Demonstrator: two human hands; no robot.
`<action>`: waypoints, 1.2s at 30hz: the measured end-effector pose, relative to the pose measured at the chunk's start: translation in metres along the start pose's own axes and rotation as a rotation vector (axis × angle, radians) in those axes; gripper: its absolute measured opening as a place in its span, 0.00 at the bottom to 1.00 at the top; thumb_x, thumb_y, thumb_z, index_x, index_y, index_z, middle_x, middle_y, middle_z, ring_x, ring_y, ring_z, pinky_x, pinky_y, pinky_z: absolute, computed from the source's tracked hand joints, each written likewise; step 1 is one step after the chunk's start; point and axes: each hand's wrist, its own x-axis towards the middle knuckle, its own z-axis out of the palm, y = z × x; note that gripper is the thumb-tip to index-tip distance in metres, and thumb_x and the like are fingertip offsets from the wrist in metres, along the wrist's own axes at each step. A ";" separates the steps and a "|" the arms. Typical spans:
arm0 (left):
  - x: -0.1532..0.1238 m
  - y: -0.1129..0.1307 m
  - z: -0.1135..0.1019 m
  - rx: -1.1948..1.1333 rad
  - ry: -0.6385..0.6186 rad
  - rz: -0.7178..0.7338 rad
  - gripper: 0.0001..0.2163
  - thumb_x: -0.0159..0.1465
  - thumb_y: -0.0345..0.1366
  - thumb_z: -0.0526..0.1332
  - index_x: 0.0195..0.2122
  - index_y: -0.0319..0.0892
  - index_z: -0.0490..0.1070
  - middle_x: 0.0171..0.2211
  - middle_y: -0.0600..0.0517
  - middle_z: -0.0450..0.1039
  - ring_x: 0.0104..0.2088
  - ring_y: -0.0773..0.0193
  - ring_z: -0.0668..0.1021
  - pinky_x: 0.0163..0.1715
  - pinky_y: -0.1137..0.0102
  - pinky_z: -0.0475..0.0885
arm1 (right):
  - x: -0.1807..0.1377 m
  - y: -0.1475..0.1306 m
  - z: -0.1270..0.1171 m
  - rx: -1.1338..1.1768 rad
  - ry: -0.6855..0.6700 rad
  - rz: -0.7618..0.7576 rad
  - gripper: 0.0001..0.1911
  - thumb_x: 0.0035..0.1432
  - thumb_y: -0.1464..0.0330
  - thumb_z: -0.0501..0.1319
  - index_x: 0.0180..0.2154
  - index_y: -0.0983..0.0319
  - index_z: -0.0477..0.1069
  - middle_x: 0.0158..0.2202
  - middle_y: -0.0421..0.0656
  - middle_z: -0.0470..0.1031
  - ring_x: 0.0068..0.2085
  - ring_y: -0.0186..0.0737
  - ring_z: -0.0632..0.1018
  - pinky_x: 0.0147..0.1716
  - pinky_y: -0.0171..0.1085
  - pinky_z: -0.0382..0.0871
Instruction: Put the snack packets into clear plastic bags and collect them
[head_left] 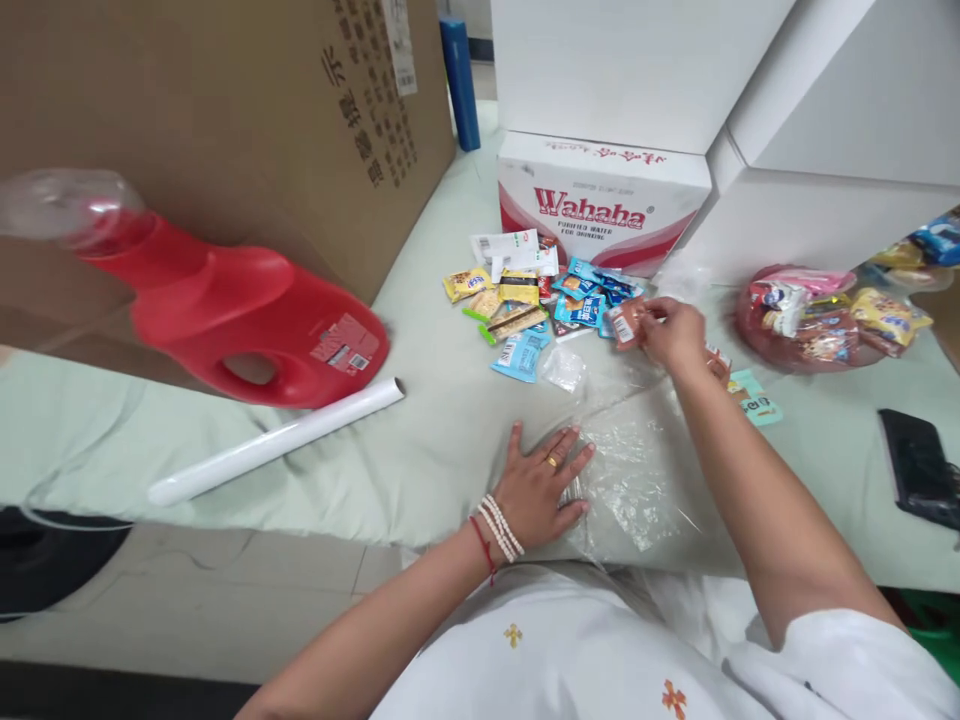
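Note:
My left hand lies flat with fingers spread, pressing the left edge of a clear plastic sheet or bag on the table. In my right hand is a small brown snack packet, pinched by its right end above the table. Just left of it lies a loose pile of wrapped snacks, among them a yellow packet, a light blue packet and several blue packets. A crumpled clear wrapper rests in front of the pile. Partly behind my right wrist is a mint-green packet.
A red jug and a white roll lie at left by a big cardboard box. Behind the pile stands a Wahaha carton. A pink bowl of snacks and a phone sit at right.

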 end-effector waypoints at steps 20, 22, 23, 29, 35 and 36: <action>-0.024 -0.029 -0.013 0.052 0.060 0.134 0.31 0.69 0.30 0.55 0.73 0.53 0.56 0.72 0.44 0.61 0.73 0.46 0.61 0.71 0.36 0.38 | -0.178 0.074 -0.062 0.247 -0.446 -0.579 0.24 0.69 0.60 0.62 0.65 0.52 0.68 0.60 0.51 0.72 0.59 0.50 0.75 0.56 0.52 0.75; -0.030 -0.033 -0.018 -0.016 0.018 0.267 0.35 0.64 0.27 0.55 0.73 0.54 0.56 0.69 0.46 0.67 0.73 0.48 0.62 0.71 0.37 0.34 | -0.201 0.087 -0.073 0.164 -0.504 -0.616 0.32 0.63 0.57 0.69 0.66 0.54 0.65 0.62 0.52 0.70 0.61 0.54 0.73 0.58 0.54 0.73; -0.032 -0.035 -0.021 -0.057 -0.026 0.314 0.36 0.63 0.28 0.56 0.73 0.52 0.56 0.68 0.46 0.69 0.72 0.48 0.64 0.71 0.37 0.32 | -0.212 0.094 -0.074 0.119 -0.513 -0.622 0.33 0.62 0.57 0.70 0.65 0.55 0.66 0.62 0.53 0.70 0.61 0.55 0.72 0.59 0.55 0.72; -0.033 -0.041 -0.025 -0.111 -0.175 0.281 0.24 0.66 0.47 0.63 0.61 0.46 0.70 0.66 0.40 0.71 0.69 0.43 0.68 0.71 0.36 0.36 | -0.249 0.115 -0.065 0.107 -0.348 -0.602 0.07 0.70 0.71 0.60 0.46 0.57 0.75 0.53 0.50 0.77 0.53 0.49 0.76 0.51 0.49 0.75; -0.016 -0.039 -0.020 -0.239 0.000 0.050 0.10 0.73 0.35 0.52 0.42 0.46 0.73 0.47 0.49 0.83 0.52 0.59 0.82 0.66 0.50 0.60 | -0.210 0.096 -0.088 0.243 -0.489 -0.541 0.08 0.73 0.68 0.56 0.45 0.58 0.74 0.51 0.49 0.78 0.49 0.42 0.79 0.47 0.40 0.74; -0.011 -0.040 -0.021 -0.266 0.040 -0.022 0.11 0.74 0.36 0.50 0.42 0.46 0.73 0.43 0.49 0.83 0.47 0.60 0.82 0.63 0.53 0.64 | -0.199 0.091 -0.090 0.249 -0.508 -0.497 0.09 0.73 0.66 0.55 0.43 0.58 0.73 0.47 0.48 0.79 0.45 0.41 0.80 0.44 0.39 0.73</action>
